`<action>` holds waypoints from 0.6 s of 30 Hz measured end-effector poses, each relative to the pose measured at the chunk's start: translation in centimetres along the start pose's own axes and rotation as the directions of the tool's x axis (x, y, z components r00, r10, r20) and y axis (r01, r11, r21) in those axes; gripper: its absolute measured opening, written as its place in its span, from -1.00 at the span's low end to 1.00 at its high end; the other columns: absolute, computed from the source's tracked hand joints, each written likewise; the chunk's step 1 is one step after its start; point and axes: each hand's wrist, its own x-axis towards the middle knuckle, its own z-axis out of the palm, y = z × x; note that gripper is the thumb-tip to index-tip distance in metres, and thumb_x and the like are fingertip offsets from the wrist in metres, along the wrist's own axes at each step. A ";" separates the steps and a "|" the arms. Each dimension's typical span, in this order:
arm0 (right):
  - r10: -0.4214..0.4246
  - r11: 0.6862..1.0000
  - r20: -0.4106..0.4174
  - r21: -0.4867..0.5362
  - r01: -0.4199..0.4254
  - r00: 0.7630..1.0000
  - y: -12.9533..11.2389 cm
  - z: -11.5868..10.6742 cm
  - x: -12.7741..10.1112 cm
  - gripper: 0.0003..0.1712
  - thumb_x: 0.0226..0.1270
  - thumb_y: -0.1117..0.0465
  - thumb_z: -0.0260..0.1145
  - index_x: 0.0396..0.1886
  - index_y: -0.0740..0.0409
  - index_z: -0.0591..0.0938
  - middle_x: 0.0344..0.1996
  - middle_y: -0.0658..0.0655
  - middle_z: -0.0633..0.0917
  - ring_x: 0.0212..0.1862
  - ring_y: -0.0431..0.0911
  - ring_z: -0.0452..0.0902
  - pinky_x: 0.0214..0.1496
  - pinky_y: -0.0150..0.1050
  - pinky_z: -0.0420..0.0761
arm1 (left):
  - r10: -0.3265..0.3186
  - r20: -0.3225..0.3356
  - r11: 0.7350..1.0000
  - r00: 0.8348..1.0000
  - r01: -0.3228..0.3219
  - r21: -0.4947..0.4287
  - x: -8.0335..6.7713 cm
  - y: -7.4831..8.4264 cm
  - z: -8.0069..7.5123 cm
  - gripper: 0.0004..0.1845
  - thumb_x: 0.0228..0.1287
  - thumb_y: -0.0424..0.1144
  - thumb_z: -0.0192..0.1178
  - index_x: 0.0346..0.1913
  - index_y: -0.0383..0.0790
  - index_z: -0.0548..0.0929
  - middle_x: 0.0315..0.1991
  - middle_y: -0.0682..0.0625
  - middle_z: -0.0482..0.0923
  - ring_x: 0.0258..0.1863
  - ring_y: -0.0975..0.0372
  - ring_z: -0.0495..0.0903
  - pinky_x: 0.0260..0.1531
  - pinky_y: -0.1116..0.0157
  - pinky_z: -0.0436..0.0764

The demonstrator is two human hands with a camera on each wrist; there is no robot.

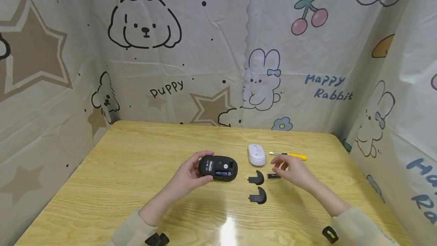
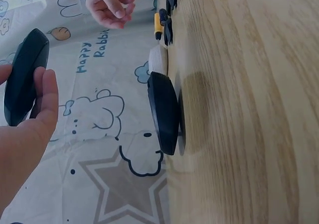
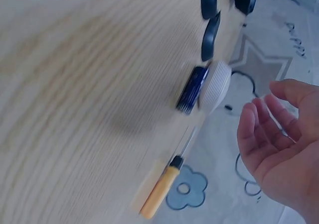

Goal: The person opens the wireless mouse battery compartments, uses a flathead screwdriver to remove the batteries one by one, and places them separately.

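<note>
My left hand (image 1: 187,174) holds a black computer mouse (image 1: 205,166), underside up, its battery bay uncovered with a dark blue battery (image 1: 223,173) inside. In the left wrist view this mouse (image 2: 27,74) is raised above the table, pinched between thumb and fingers. Another black mouse-shaped body (image 2: 163,114) rests on the table there; the head view does not show it separately. My right hand (image 1: 293,170) hovers over a loose dark blue battery (image 1: 273,176), partly covered in the head view. Its fingers are loosely bent, with nothing between them in the right wrist view (image 3: 279,139).
Two black battery covers (image 1: 257,177) lie between the hands, one nearer the person (image 1: 258,196). A white mouse (image 1: 257,155) sits behind them. To its right lies a yellow-handled screwdriver (image 1: 296,156). Printed cloth (image 1: 211,49) hangs behind the wooden table (image 1: 136,155).
</note>
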 end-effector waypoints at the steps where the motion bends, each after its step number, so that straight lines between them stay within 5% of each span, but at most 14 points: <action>1: -0.013 1.000 -0.021 -0.005 0.013 1.000 0.3 0.0 0.2 -0.80 0.17 0.28 0.36 -0.19 0.18 0.65 -0.41 -0.02 0.63 -0.38 -0.20 0.48 -0.46 -0.41 0.51 | 0.000 0.002 1.000 1.000 0.000 0.002 0.0 -0.1 0.0 -0.29 0.11 -0.43 0.32 0.33 -0.14 0.29 0.16 -0.34 0.36 0.00 0.03 0.55 -0.10 0.31 0.65; 6: -0.064 0.997 -0.098 -0.041 0.060 0.993 1.9 -0.2 0.9 -0.75 0.12 0.31 0.39 -0.17 0.18 0.65 -0.32 0.09 0.68 -0.33 -0.15 0.52 -0.38 -0.31 0.58 | -0.012 -0.001 1.000 1.000 0.012 0.010 0.0 -0.3 0.0 -0.26 0.07 -0.46 0.33 0.33 -0.13 0.29 0.16 -0.34 0.37 0.00 0.01 0.56 -0.10 0.29 0.65; 11: -0.070 0.996 -0.103 -0.070 0.063 0.992 3.2 -0.3 1.4 -0.69 0.11 0.28 0.41 -0.12 0.24 0.64 -0.24 0.17 0.68 -0.22 -0.01 0.55 -0.21 -0.06 0.61 | -0.031 -0.017 0.999 0.999 0.032 0.018 0.0 -0.3 -0.1 -0.26 0.06 -0.44 0.35 0.32 -0.12 0.29 0.16 -0.34 0.38 0.01 -0.01 0.57 -0.08 0.26 0.64; 18: -0.073 0.992 -0.108 -0.113 0.061 0.991 5.7 -0.8 2.5 -0.66 0.12 0.28 0.41 -0.09 0.26 0.61 -0.18 0.22 0.67 -0.13 0.09 0.55 -0.07 0.05 0.55 | -0.034 -0.038 0.999 0.999 0.035 0.029 -0.1 -0.3 -0.3 -0.27 0.05 -0.41 0.37 0.30 -0.09 0.31 0.18 -0.33 0.37 0.03 -0.03 0.56 -0.08 0.25 0.64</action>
